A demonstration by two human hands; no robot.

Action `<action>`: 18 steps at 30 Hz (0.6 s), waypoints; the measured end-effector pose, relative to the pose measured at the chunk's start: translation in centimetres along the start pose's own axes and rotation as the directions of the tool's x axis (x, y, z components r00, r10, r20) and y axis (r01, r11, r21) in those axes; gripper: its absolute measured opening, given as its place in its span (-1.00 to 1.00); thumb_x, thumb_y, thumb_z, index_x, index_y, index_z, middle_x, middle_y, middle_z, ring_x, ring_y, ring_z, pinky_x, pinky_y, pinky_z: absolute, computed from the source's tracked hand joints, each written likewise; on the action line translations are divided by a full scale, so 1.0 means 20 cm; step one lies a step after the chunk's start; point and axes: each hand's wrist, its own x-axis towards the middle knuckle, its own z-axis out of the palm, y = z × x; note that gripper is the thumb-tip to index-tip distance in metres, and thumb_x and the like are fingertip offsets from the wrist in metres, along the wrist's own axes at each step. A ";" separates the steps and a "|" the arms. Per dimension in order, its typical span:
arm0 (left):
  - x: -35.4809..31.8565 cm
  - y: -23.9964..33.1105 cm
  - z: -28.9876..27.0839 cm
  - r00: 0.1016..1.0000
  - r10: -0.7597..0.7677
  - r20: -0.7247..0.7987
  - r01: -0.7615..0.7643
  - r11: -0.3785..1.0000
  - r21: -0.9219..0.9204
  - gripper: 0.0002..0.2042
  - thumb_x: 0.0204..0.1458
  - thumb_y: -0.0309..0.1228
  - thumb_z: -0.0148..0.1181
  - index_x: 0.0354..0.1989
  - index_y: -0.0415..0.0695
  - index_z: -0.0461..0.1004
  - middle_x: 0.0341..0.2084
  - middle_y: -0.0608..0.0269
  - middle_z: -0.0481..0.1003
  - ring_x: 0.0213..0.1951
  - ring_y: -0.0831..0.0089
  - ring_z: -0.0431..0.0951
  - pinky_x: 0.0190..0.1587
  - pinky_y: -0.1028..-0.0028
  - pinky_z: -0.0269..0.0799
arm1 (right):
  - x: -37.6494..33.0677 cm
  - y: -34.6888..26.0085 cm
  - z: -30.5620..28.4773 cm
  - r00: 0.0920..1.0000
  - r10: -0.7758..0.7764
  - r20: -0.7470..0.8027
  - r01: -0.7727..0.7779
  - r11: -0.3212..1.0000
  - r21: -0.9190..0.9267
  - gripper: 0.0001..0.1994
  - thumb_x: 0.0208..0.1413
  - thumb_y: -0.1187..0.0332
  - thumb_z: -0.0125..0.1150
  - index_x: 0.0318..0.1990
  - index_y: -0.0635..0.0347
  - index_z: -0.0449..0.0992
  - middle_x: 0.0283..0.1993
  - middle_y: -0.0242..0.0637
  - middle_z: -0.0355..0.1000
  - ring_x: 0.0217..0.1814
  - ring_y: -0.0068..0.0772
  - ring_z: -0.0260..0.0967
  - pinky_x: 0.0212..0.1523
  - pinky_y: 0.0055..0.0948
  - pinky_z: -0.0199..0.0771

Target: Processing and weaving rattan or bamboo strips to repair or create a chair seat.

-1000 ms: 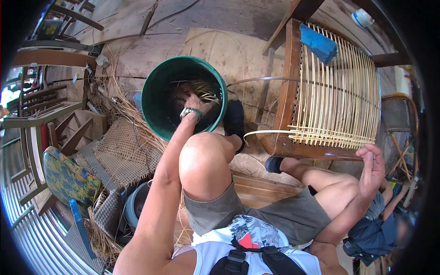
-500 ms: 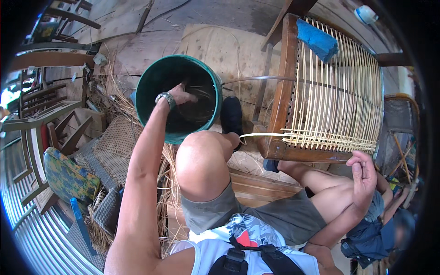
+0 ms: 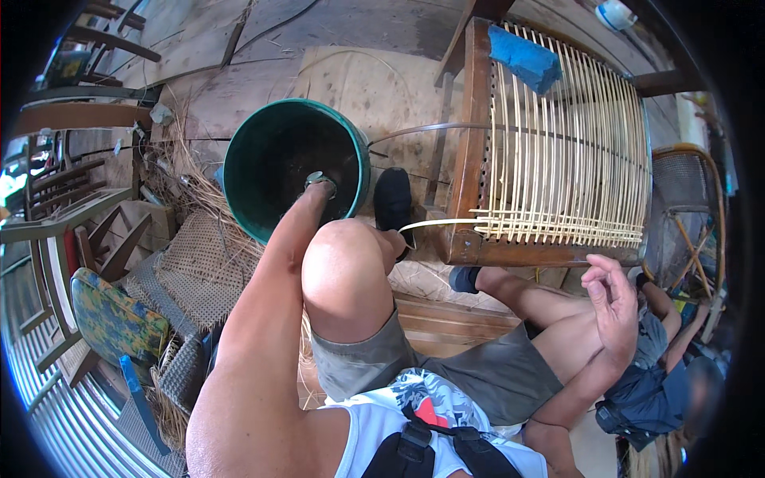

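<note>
Green bucket [image 3: 362, 163]: dark liquid [image 3: 307, 155] | left hand: wrist-deep, grip unclear | right hand [image 3: 612, 307]: half-curled, empty

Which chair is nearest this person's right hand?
The brown wooden chair strung with pale cane, bearing a blue block: its edge appears beside the right hand. The grey mesh chair, far right, and other wooden chairs, far left, look farther off.

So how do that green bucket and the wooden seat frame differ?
The green bucket is round; the wooden seat frame is brown and four-sided. The bucket holds what looks like dark water; the frame carries pale strips. The left arm reaches into the bucket, while the right hand is near the frame's lower edge. Both are in front of the person.
</note>
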 end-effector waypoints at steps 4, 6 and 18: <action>-0.07 -0.07 -0.04 0.997 -0.070 0.025 0.072 0.991 -0.116 -0.13 -0.26 0.17 0.36 0.19 -0.20 0.40 0.18 -0.19 0.35 0.21 -0.06 0.35 0.26 0.16 0.28 | 0.01 0.04 -0.01 1.000 -0.005 -0.001 0.005 1.000 -0.025 -0.69 0.24 0.37 0.18 0.07 0.33 0.45 -0.24 -0.38 0.41 -0.22 -0.60 0.29 -0.09 -0.58 0.31; -0.15 -0.11 -0.08 0.993 -0.116 0.030 0.120 0.977 -0.175 -0.13 -0.31 0.13 0.44 0.17 -0.20 0.42 0.16 -0.18 0.37 0.19 -0.08 0.37 0.24 0.16 0.31 | 0.00 0.05 -0.02 1.000 -0.022 0.001 0.022 1.000 -0.010 -0.69 0.25 0.37 0.18 0.08 0.33 0.45 -0.24 -0.38 0.41 -0.22 -0.60 0.29 -0.09 -0.59 0.31; -0.23 0.02 0.20 0.930 0.288 -0.228 -0.282 0.958 0.060 -0.45 0.19 -0.16 0.01 0.38 0.21 0.15 0.44 0.16 -0.03 0.40 -0.09 0.03 0.32 -0.16 0.09 | -0.04 0.04 -0.02 0.999 -0.044 0.010 0.044 0.998 -0.052 -0.65 0.23 0.29 0.20 0.11 0.27 0.44 -0.25 -0.34 0.43 -0.22 -0.53 0.33 -0.08 -0.50 0.36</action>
